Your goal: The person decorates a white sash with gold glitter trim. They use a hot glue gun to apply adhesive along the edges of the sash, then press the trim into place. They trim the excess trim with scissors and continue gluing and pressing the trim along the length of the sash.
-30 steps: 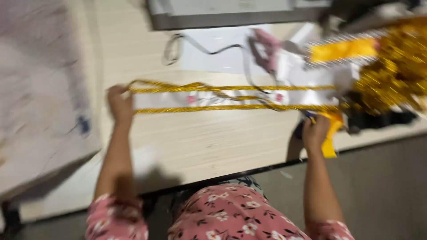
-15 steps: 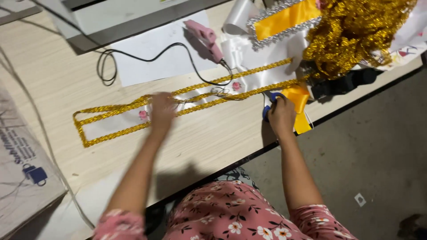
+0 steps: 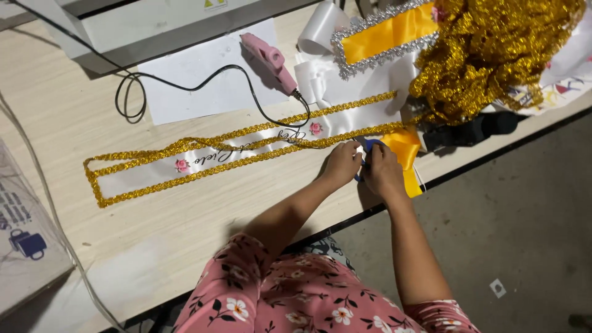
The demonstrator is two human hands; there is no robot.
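The left hand [image 3: 341,163] and right hand [image 3: 382,171] together grip a small blue thing [image 3: 368,147]. It sits by the white sash [image 3: 246,151] with gold trim. A pink glue gun [image 3: 269,60] and gold tinsel [image 3: 493,55] lie near.

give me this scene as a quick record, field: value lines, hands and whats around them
left hand: on the near gold edge of the white sash, touching a small blue object
right hand: on the same blue object; grip unclear
sash: flat on the wooden table, gold trim all round
yellow ribbon: beside the right hand, at the table edge
glue gun: pink, lying behind the sash, cord attached
gold trim pile: far right
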